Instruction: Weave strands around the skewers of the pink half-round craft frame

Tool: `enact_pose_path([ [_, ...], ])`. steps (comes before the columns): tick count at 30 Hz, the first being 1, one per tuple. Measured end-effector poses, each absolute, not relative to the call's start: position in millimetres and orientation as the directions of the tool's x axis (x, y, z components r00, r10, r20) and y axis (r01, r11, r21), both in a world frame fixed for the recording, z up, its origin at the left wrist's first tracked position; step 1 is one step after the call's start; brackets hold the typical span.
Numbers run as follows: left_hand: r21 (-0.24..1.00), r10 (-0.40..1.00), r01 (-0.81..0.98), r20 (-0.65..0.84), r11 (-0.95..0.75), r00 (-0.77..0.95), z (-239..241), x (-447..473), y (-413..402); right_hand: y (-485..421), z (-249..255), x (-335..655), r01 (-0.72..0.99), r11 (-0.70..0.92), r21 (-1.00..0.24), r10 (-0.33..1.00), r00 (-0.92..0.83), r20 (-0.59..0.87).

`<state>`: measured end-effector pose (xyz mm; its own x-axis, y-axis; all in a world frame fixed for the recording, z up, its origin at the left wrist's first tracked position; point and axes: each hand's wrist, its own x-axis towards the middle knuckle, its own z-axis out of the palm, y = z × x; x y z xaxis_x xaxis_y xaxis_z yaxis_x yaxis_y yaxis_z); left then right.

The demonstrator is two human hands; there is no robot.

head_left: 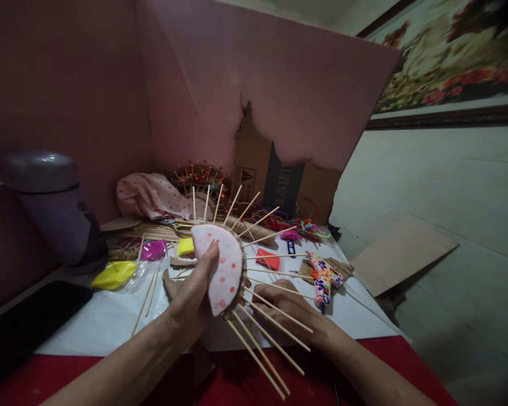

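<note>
My left hand (192, 296) grips a round woven disc (239, 276) with thin wooden sticks (265, 349) fanning out from its rim. A piece of pink dotted fabric (222, 265) covers the disc's face, and my thumb presses on it. My right hand (285, 307) lies behind the disc among the sticks, palm down on the white tabletop (105, 321); its fingers are partly hidden by the disc.
A floral glue gun (324, 276), red scrap (268, 259), yellow (114, 274) and pink (153, 249) bags, loose sticks and colourful cords litter the table. A purple jug (53, 206) stands left, a black phone (23, 324) in front of it. Pink cardboard walls stand behind.
</note>
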<state>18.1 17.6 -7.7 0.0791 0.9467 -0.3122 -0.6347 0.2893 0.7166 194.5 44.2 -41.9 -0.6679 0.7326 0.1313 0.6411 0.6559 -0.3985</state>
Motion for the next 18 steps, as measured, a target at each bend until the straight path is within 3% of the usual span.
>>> enact_pose_path([
  [5, 0.687, 0.966, -0.693, -0.255, 0.217, 0.050, -10.9, 16.8, 21.4, 45.7, -44.2, 194.1, 0.593, 0.655, -0.469, 0.744, -0.612, 0.266],
  [12, 0.620, 0.936, -0.772, -0.338, 0.143, -0.098, -4.2, 18.5, 21.3, 47.6, -59.5, 197.6, 0.262, 0.702, -0.662, 0.666, -0.572, 0.480],
  [18, 0.584, 0.920, -0.799, -0.377, 0.145, -0.108, -6.0, 21.8, 19.7, 45.7, -61.9, 197.1, 0.187, 0.669, -0.719, 0.671, -0.568, 0.477],
])
